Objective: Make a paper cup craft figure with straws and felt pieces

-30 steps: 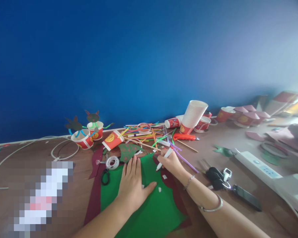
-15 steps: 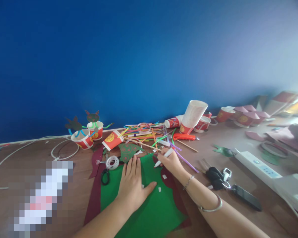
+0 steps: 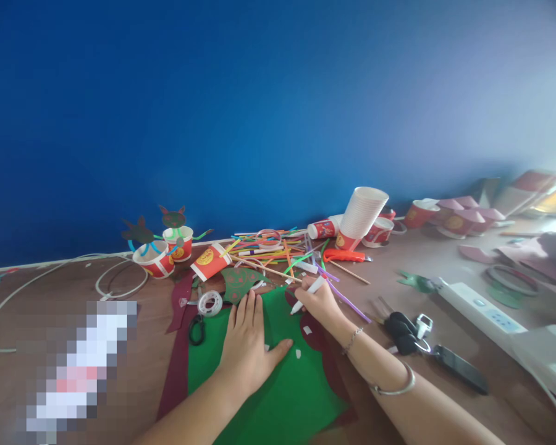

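My left hand (image 3: 248,346) lies flat on a sheet of green paper (image 3: 282,402), fingers stretched and thumb out to the right. In my right hand (image 3: 322,306) is a white marker with a red end (image 3: 311,293), its tip pointing down-left close to the green sheet; I cannot tell whether it touches. Under the green sheet lies dark red paper (image 3: 173,383) with a cut, wavy edge on the right. A green cut-out with red drawing (image 3: 241,282) sits just beyond my left fingertips. Small white scraps (image 3: 298,353) dot the papers.
Left of the sheet are a tape roll (image 3: 210,303) and black-handled scissors (image 3: 197,330). Behind lie colored sticks (image 3: 269,247), paper cups (image 3: 210,262), a tall cup stack (image 3: 362,213) and a red-orange cutter (image 3: 345,255). Keys (image 3: 401,330) and a power strip (image 3: 484,309) lie right.
My right hand and the marker have shifted very slightly to the right. My left hand stays in place on the green sheet.
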Motion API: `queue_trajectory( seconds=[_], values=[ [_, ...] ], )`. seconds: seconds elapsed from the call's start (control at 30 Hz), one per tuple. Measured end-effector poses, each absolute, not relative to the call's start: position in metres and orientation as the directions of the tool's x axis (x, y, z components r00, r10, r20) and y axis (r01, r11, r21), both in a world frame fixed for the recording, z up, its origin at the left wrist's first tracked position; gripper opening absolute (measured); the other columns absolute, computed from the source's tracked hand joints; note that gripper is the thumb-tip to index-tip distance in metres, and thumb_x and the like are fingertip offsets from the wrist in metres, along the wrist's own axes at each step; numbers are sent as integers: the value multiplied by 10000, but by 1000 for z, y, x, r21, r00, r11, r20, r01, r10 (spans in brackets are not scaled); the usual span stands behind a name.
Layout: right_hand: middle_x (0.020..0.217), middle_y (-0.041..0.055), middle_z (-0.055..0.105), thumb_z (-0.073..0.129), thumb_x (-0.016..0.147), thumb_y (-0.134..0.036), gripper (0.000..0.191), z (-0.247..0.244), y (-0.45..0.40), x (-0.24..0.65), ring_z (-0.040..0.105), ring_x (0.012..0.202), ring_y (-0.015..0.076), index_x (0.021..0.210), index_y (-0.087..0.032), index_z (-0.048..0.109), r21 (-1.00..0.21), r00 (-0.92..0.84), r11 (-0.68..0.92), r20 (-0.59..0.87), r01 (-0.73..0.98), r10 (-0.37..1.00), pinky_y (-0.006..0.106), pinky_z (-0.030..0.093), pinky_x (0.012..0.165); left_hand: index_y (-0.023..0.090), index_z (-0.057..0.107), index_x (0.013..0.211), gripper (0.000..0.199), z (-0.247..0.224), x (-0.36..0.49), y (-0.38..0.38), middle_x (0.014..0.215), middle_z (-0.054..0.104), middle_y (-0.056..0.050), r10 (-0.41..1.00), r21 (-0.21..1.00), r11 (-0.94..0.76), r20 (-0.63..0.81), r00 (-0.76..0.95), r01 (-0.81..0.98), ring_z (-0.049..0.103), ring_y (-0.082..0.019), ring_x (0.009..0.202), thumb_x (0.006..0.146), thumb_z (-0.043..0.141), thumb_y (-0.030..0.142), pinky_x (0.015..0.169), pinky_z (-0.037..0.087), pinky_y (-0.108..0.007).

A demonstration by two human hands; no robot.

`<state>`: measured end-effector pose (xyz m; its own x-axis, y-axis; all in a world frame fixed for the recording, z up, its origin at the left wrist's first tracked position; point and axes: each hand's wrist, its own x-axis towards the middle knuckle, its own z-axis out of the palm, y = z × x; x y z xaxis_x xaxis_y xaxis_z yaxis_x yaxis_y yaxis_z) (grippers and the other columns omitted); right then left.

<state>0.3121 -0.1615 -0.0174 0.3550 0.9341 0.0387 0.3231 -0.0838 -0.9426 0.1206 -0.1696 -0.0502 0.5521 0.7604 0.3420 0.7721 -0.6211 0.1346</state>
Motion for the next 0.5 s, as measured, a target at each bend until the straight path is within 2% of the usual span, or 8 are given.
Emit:
queue_trajectory(
  seconds=[0.3, 0.5],
  values=[
    [321, -83, 367, 482, 573, -170, 231, -24, -162, 315, 380, 320, 83, 463, -231, 287, -939, 339, -89, 30, 331, 940, 195, 263, 338, 17, 356, 1376, 906, -48, 121, -170, 1443, 355, -248, 774, 139, -610, 313, 550, 780, 346, -367, 1329, 797, 381, 713, 1054, 312, -523],
    [349, -66, 407, 511, 595, -219, 237, -16, -163, 312, 434, 334, 96, 456, -229, 319, -984, 348, -67, -4, 168, 937, 203, 320, 350, 17, 335, 1388, 910, -49, 121, -171, 1455, 328, -253, 768, 137, -620, 306, 563, 772, 324, -368, 1341, 802, 370, 712, 1045, 320, -531]
  ],
)
